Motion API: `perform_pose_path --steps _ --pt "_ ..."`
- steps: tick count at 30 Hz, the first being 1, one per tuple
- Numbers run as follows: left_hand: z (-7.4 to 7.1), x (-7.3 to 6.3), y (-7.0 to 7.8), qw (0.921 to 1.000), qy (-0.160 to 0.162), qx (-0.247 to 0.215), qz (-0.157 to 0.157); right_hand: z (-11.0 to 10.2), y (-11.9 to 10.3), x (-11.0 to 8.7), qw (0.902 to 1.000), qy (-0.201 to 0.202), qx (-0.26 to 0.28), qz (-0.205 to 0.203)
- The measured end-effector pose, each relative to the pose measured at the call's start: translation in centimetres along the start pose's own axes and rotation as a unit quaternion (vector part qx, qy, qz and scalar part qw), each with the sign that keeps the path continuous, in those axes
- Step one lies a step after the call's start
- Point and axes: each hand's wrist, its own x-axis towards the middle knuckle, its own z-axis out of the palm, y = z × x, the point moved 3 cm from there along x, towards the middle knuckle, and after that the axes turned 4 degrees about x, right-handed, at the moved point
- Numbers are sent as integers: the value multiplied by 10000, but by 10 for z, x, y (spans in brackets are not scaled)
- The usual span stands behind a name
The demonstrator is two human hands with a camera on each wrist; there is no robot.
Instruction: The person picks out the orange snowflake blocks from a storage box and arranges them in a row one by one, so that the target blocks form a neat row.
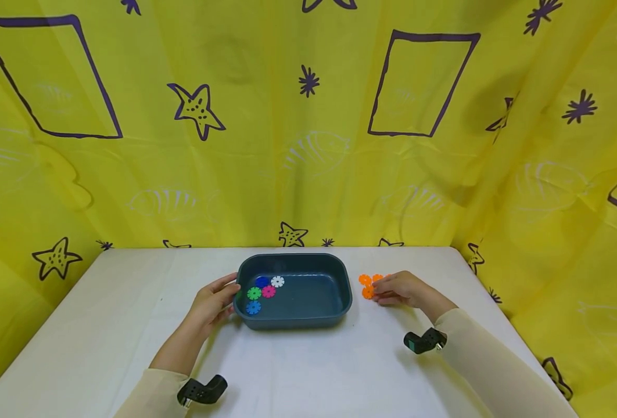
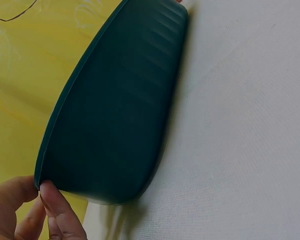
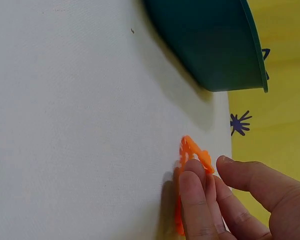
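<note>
A dark teal basin [image 1: 293, 323] stands on the white table, its rim pinched at the left end by my left hand [image 1: 211, 305]. In the left wrist view, thumb and fingers meet at the corner of the basin's wall [image 2: 105, 115]. Notched plastic discs lie inside, toward the left: green [image 1: 254, 293], pink [image 1: 269, 291], white [image 1: 277, 281] and two blue. Right of the basin, my right hand [image 1: 400, 288] reaches over several orange notched discs [image 1: 365, 280]. One orange disc [image 3: 202, 157] stands tilted between its thumb and fingertips; those fingers hide part of the orange group.
The white tablecloth [image 1: 303, 371] extends in front of the basin and to both sides. A yellow patterned curtain [image 1: 266, 174] hangs behind the table and along its sides. Each sleeve carries a small black wrist camera [image 1: 424, 341].
</note>
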Motion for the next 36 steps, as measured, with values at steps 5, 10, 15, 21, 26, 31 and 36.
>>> perform_pose_path --steps 5,10,15,21,26,31,36 --pt "1 -1 1 10000 6 4 -24 -4 -3 -2 9999 51 -98 19" --pt "0 -1 1 10000 27 11 -44 -4 -4 -3 9999 44 -142 4" --pt "0 0 1 10000 12 -8 -19 -4 -4 -4 9999 60 -95 15" --pt "0 -1 1 10000 -3 -30 7 -5 -2 -4 10000 53 28 -34" --pt "-1 0 -1 10000 -11 -6 15 -7 -1 -2 9999 9 97 -73" --pt "-2 2 -2 10000 -46 -17 2 -9 -1 -2 9996 -43 232 -152" --pt "-1 5 -2 10000 -50 17 -53 -10 -4 -2 9997 28 190 -156"
